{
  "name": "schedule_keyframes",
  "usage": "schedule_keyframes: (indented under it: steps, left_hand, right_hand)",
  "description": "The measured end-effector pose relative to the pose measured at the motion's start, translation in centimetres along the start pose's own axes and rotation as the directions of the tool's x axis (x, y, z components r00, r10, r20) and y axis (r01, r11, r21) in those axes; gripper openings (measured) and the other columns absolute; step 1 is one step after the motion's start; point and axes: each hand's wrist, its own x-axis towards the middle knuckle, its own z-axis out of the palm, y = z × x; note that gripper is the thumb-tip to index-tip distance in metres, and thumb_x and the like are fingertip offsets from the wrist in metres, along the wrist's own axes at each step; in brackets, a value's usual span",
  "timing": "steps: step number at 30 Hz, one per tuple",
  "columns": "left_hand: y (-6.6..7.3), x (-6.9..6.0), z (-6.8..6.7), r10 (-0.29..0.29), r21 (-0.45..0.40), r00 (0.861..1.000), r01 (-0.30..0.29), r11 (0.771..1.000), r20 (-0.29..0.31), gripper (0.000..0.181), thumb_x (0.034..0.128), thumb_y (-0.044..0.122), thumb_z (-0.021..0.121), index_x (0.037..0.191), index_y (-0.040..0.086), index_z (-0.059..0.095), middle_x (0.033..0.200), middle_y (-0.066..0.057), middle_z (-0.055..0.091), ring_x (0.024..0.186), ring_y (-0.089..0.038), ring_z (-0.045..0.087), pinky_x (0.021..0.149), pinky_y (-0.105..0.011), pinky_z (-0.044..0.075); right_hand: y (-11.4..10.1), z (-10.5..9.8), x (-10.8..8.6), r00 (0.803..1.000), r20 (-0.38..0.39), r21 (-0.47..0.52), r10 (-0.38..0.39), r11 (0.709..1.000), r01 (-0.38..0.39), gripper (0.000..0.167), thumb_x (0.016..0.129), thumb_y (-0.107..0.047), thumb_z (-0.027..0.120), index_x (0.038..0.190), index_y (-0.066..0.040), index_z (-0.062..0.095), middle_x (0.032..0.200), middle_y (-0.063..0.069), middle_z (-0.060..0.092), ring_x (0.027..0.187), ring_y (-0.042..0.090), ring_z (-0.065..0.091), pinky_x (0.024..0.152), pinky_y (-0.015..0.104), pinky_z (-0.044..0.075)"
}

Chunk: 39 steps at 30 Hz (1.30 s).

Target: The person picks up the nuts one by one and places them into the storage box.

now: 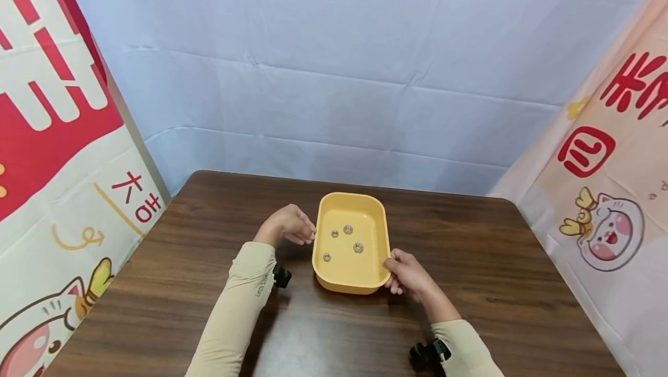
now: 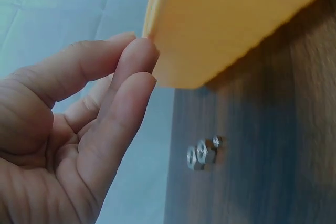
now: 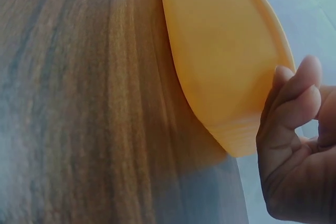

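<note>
A yellow plastic bin with rounded corners is between my two hands over the table. Several metal hex nuts lie spread on its floor. At the bin's left rim, my left hand pinches the edge with its thumb and fingertips. My right hand grips the right rim near the front corner, thumb over the edge and fingers outside. In the left wrist view, more hex nuts sit close together on the tabletop; the head view does not show them. Whether the bin's base touches the table I cannot tell.
The dark wooden table reaches out on both sides of the bin. A pale cloth hangs behind its far edge. Printed banners stand at left and right. Black wrist cameras are strapped to both forearms.
</note>
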Motion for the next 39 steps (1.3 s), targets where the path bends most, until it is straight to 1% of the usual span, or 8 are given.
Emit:
schedule_keyframes:
  steps: [5,10,14,20,26,31,36,39]
  left_hand:
    - [0.7,0.0,0.6,-0.015,0.028,0.999,0.015,0.999,-0.029,0.008,0.0764,-0.009,0.067,0.084,-0.006,0.068,0.072,-0.013,0.067,0.063,-0.021,0.065,0.063,-0.035,0.055]
    - [1.4,-0.2,0.8,-0.017,0.061,0.998,0.021,0.998,-0.065,0.012,0.0753,-0.009,0.068,0.087,-0.007,0.068,0.071,-0.012,0.067,0.063,-0.021,0.065,0.064,-0.036,0.055]
    - [2.0,-0.2,0.9,-0.002,0.08,0.999,0.006,0.997,-0.051,0.018,0.0742,-0.008,0.069,0.092,-0.009,0.068,0.071,-0.012,0.067,0.064,-0.022,0.065,0.061,-0.034,0.054]
    - [3.0,0.2,1.5,0.017,0.104,0.999,-0.014,0.994,-0.029,0.015,0.0735,-0.006,0.072,0.089,-0.007,0.068,0.073,-0.011,0.067,0.064,-0.02,0.065,0.061,-0.033,0.054]
    - [3.6,0.5,2.1,0.021,0.132,1.0,-0.017,0.991,-0.023,0.019,0.0743,-0.005,0.072,0.093,-0.007,0.069,0.073,-0.011,0.067,0.065,-0.021,0.065,0.062,-0.034,0.054]
    - [3.9,1.1,2.9,0.009,0.171,1.0,-0.006,0.985,-0.022,0.018,0.074,-0.006,0.07,0.092,-0.006,0.069,0.072,-0.011,0.067,0.064,-0.02,0.065,0.058,-0.03,0.054]
    - [4.3,1.7,3.6,-0.006,0.212,1.0,0.008,0.977,-0.007,0.013,0.0744,-0.005,0.071,0.087,-0.004,0.069,0.07,-0.011,0.067,0.062,-0.02,0.065,0.063,-0.035,0.055]
    - [4.7,2.0,3.9,-0.016,0.233,1.0,0.013,0.972,0.008,0.014,0.0754,-0.005,0.071,0.089,-0.004,0.07,0.069,-0.011,0.067,0.06,-0.019,0.065,0.062,-0.033,0.055]
  right_hand:
    - [-0.1,-0.1,0.1,0.998,-0.017,-0.007,0.062,0.998,-0.062,0.012,0.091,-0.008,0.047,0.083,-0.001,0.042,0.054,0.006,0.053,0.037,0.007,0.047,0.035,0.019,0.038]
    - [-0.4,0.1,0.2,0.998,-0.026,-0.022,0.062,0.998,-0.062,0.012,0.091,-0.007,0.046,0.081,-0.002,0.042,0.054,0.007,0.053,0.037,0.008,0.047,0.035,0.02,0.037]
    - [-0.6,0.1,0.0,0.998,-0.026,-0.025,0.058,0.998,-0.058,0.012,0.091,-0.007,0.046,0.081,-0.002,0.042,0.054,0.007,0.053,0.037,0.008,0.047,0.034,0.02,0.037]
    - [-1.2,0.2,-0.4,1.0,0.003,-0.012,0.029,0.999,-0.029,0.012,0.093,-0.006,0.045,0.081,-0.002,0.042,0.055,0.006,0.053,0.038,0.008,0.048,0.035,0.019,0.038]
    - [-2.3,0.6,-1.3,0.999,0.01,0.001,0.049,0.999,-0.049,0.012,0.092,-0.002,0.043,0.081,-0.001,0.042,0.054,0.006,0.053,0.038,0.008,0.047,0.036,0.019,0.038]
    - [-1.0,0.3,-0.6,0.998,0.007,0.012,0.055,0.998,-0.055,0.011,0.092,-0.004,0.044,0.081,-0.003,0.042,0.053,0.005,0.053,0.037,0.008,0.047,0.035,0.019,0.038]
    - [-0.2,0.1,-0.2,0.999,-0.006,0.002,0.048,0.999,-0.048,0.012,0.091,-0.007,0.046,0.082,-0.003,0.042,0.053,0.005,0.053,0.037,0.007,0.047,0.034,0.019,0.037]
    - [0.0,0.2,-0.1,0.999,-0.004,0.014,0.046,0.999,-0.046,0.011,0.091,-0.007,0.046,0.082,-0.003,0.041,0.053,0.005,0.053,0.036,0.007,0.047,0.034,0.019,0.037]
